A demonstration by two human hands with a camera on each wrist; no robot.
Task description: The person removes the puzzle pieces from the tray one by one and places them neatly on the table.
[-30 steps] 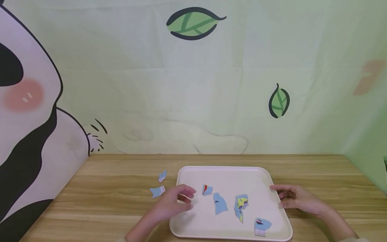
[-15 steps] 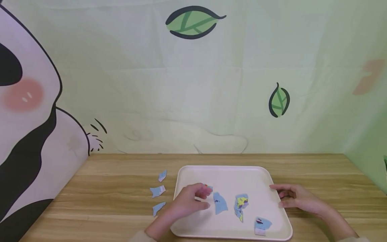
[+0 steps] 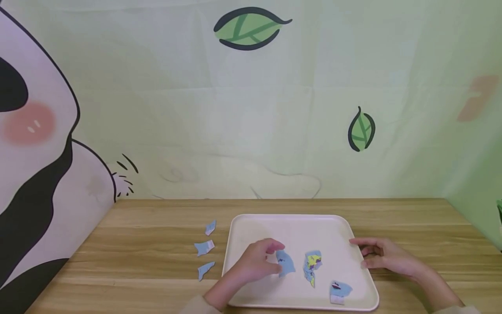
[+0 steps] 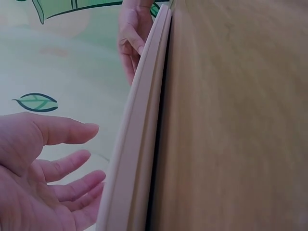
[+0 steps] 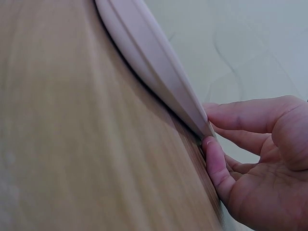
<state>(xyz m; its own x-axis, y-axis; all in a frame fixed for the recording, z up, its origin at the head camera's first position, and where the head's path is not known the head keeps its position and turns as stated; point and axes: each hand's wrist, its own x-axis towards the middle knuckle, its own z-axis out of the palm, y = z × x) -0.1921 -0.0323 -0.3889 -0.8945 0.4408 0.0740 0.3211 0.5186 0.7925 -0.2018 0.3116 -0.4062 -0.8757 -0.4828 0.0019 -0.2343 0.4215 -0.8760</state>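
Note:
A white rectangular tray (image 3: 298, 226) lies on the wooden table with torn, map-like paper pieces in it. My left hand (image 3: 259, 261) hovers over the tray's left half, thumb and fingers apart beside a blue piece (image 3: 285, 262). The left wrist view shows this left hand (image 4: 53, 178) with loosely bent fingers and nothing between them. At the right rim, my right hand (image 3: 392, 257) holds the tray edge between thumb and fingers, as the right wrist view of the hand (image 5: 264, 168) also shows. A yellow-and-blue piece (image 3: 313, 267) and a blue piece with a pale strip (image 3: 340, 291) lie farther right.
Left of the tray, three more blue pieces lie on the table: a small one (image 3: 210, 227), one with a pale end (image 3: 204, 247) and a narrow one (image 3: 205, 270). A printed cloth backdrop (image 3: 188, 109) stands behind the table (image 3: 157, 218).
My left hand has moved right across the tray, uncovering the narrow piece on the table. It now hides the spot of the small red-and-blue piece. My right hand stays at the rim.

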